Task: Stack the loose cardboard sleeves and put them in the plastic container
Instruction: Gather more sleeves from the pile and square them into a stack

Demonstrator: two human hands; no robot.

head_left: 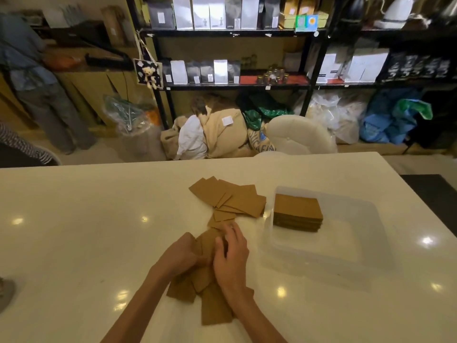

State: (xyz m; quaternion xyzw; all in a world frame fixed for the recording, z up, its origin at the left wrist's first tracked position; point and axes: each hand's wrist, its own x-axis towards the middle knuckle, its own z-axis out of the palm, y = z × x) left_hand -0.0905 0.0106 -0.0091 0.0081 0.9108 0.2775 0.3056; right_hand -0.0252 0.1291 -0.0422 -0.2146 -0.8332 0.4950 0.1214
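Note:
Several loose brown cardboard sleeves (pixel 230 198) lie fanned out on the white table (pixel 86 219), in a trail that runs toward me. More sleeves (pixel 215 305) lie under my wrists. My left hand (pixel 181 253) grips a small bunch of sleeves (pixel 209 240) from the left. My right hand (pixel 231 256) lies over the same bunch, its fingers curled on the top edge. A clear plastic container (pixel 329 258) stands to the right of my hands. A neat stack of sleeves (pixel 298 212) sits in its far left corner.
A white chair (pixel 300 134) stands beyond the table's far edge, before black shelves (pixel 237 86) of bags and jars. Sacks and plastic bags lie on the floor below. A person (pixel 37 90) stands at the far left; a striped sleeve (pixel 22 147) shows at the left edge.

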